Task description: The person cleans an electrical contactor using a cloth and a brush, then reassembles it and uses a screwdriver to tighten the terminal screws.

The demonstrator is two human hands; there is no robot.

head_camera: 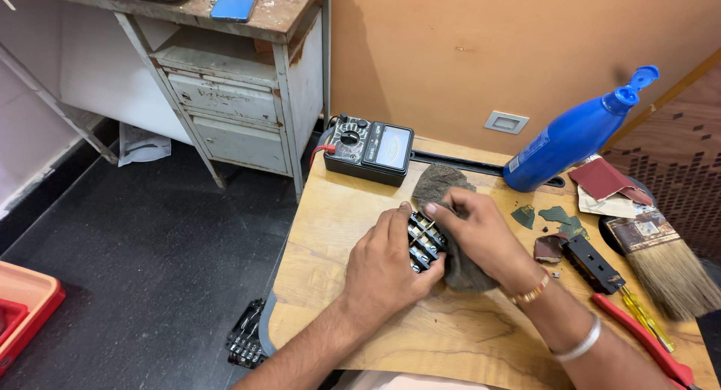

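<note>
My left hand [387, 266] grips a black terminal block with metal contacts [425, 242] on the wooden table [451, 337]. My right hand [481, 232] presses a grey cloth [439, 182] against the block's right side; part of the cloth lies under my palm and part spreads toward the meter. Both hands touch the block, which is partly hidden between them.
An analog multimeter [369, 146] stands at the table's far edge. A blue bottle [574, 131] lies at the back right, with sandpaper pieces [601, 178], a brush [668, 266], a black part [592, 262] and red-handled pliers [646, 341]. A white drawer desk [233, 97] stands beyond.
</note>
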